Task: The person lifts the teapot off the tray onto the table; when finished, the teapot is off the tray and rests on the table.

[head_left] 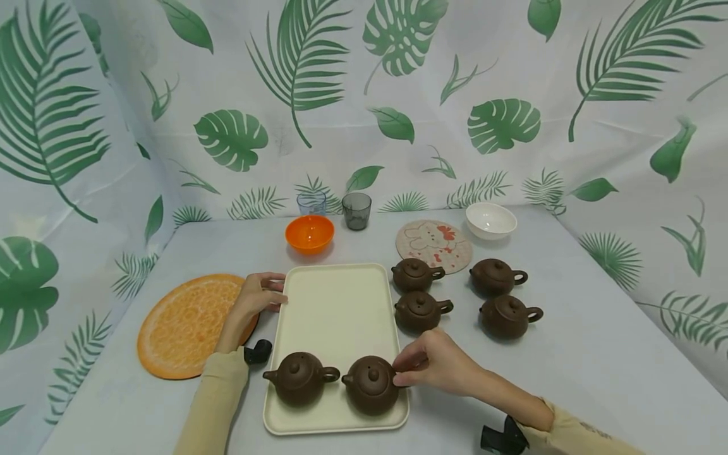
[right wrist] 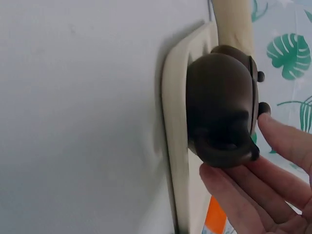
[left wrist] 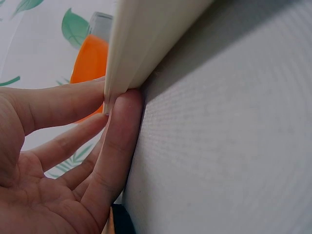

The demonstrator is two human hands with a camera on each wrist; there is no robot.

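A cream rectangular tray (head_left: 341, 303) lies on the table with two dark brown teapots at its near end, a left teapot (head_left: 300, 379) and a right teapot (head_left: 372, 385). My left hand (head_left: 258, 300) is at the tray's left edge; up close, thumb and fingers (left wrist: 124, 117) pinch the tray's rim (left wrist: 117, 73). With my right hand (head_left: 435, 363) I hold the right teapot by its handle (right wrist: 229, 156), thumb on the near side and fingers on the far side. That teapot overlaps the tray's right rim, its spout toward the left teapot.
Several more brown teapots, including a back one (head_left: 417, 275), stand right of the tray. Beyond are a bunny mat (head_left: 421, 237), a white bowl (head_left: 491, 221), an orange bowl (head_left: 309, 235), a grey glass (head_left: 356, 212) and a blue glass (head_left: 312, 203). A round orange mat (head_left: 182, 322) lies left.
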